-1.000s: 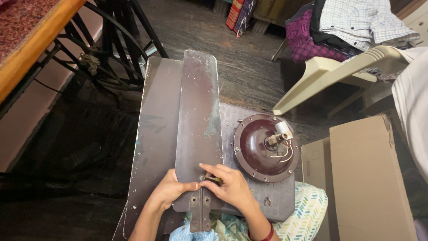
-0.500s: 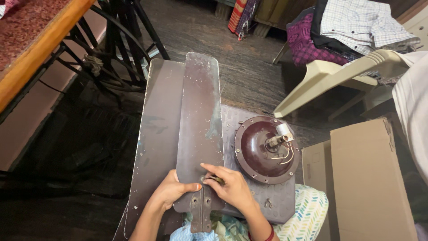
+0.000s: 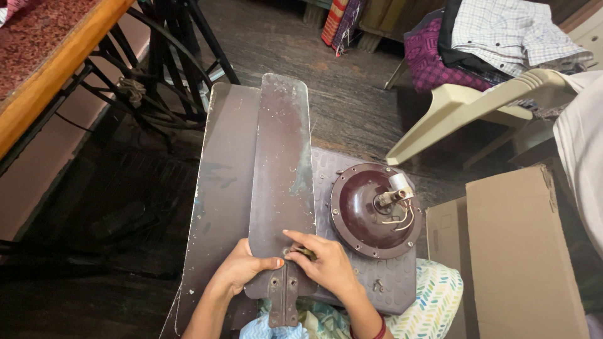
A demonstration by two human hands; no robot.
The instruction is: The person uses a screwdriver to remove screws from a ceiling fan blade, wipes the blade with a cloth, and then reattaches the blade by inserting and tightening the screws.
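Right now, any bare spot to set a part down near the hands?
Free: grey mat strip below the fan motor, beside the right hand; dark floor left of the lower blade. Crowded: both hands meet at the upper blade base, left hand too; cardboard boxes close off the right.

The floor is dark, worn wooden planking (image 3: 352, 94), dim at the left and lighter toward the top middle. At upper left stands a table with a light wooden edge and a reddish patterned top (image 3: 44, 69), carried on a black cast-iron treadle frame (image 3: 163, 69). At upper right a cream plastic chair (image 3: 483, 107) holds a heap of clothes: a magenta cloth (image 3: 433, 63) and a pale checked shirt (image 3: 502, 31). Plain brown cardboard boxes (image 3: 515, 251) stand at lower right. Striped fabric (image 3: 342, 25) hangs at the top edge.
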